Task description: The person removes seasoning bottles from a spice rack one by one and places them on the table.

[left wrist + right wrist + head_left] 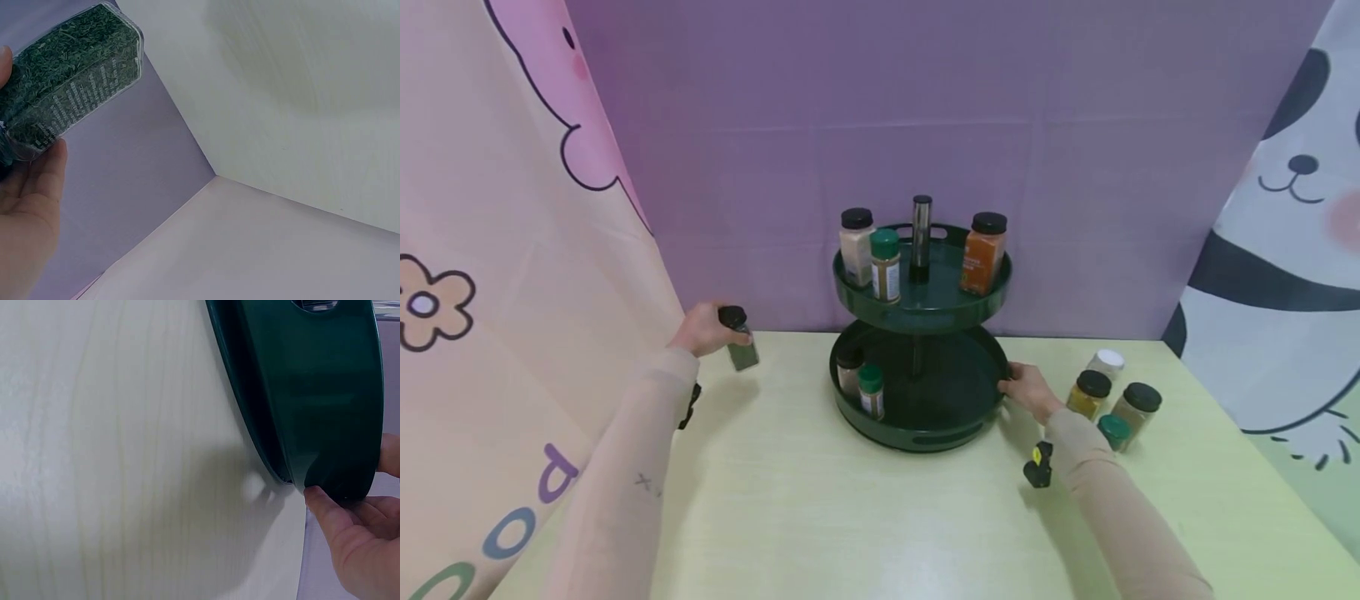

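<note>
My left hand [702, 330] grips a clear spice jar [743, 353] with a black lid, held tilted above the table at the back left. Dried green herbs [78, 47] fill this jar in the left wrist view. On the other side, my right hand [1032, 390] pinches the rim of a dark green two-tier spice rack [917, 437] at its lower tray. The right wrist view has thumb and fingers on either side of the tray wall [325, 425]. White-labelled jars with green lids stand on both tiers, next to other black-lidded jars.
An orange spice jar [982, 258] stands on the upper tray's right side, across the metal post [921, 237]. Right of my right hand, several jars cluster on the table, among them a yellow one [1087, 396]. A purple backdrop [760, 167] hangs behind the table.
</note>
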Motion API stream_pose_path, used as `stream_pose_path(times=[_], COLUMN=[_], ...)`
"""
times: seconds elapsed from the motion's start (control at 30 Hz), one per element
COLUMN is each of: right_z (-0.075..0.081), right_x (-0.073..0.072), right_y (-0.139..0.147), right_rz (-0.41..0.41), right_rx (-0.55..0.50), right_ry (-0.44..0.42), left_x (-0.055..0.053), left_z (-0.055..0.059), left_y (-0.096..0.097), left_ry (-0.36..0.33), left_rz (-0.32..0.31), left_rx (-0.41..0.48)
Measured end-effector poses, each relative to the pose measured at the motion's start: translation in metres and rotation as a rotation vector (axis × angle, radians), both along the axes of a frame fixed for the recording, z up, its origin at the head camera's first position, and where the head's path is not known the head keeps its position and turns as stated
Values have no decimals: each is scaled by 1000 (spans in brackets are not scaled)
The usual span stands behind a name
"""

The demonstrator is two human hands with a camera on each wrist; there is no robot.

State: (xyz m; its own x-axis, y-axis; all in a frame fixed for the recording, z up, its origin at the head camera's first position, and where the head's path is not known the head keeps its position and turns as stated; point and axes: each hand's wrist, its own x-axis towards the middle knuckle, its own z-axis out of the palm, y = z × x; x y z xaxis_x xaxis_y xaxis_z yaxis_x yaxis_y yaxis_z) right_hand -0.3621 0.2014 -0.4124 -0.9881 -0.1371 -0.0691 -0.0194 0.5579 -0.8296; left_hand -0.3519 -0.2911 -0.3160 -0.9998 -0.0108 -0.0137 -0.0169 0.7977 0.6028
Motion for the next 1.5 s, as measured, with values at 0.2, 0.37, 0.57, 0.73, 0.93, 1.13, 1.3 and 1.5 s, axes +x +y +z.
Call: stream_pose_path(times=[0.2, 0.37, 0.57, 0.73, 0.93, 1.13, 1.3, 1.5], right_z=[-1, -2, -2, -3, -2, -2, -1, -1], right_x=[1, 2, 2, 3, 4, 2, 2, 3], right_y=[0, -1, 0, -2, -3, -2, -2, -1], right_rz=[-6, -8, -6, -2, -4, 3, 0, -3], right_rx=[8, 9, 12, 12, 9, 5, -2, -6], right_ry=[1, 17, 18, 17, 24, 24, 25, 18], left_x=[1, 2, 1, 1, 1, 3, 4, 3], left_z=[-8, -13, -20, -28, -33, -35, -38, -44], left_y=[-3, -5, -7, -10, -11, -11, -11, -13], left_ry=[-3, -11, 4, 3, -14, -26, -5, -6], left_rz=[-4, -1, 3, 2, 3, 11, 17, 10], left_rx=[-15, -14, -18, -35, -24, -18, -26, -48])
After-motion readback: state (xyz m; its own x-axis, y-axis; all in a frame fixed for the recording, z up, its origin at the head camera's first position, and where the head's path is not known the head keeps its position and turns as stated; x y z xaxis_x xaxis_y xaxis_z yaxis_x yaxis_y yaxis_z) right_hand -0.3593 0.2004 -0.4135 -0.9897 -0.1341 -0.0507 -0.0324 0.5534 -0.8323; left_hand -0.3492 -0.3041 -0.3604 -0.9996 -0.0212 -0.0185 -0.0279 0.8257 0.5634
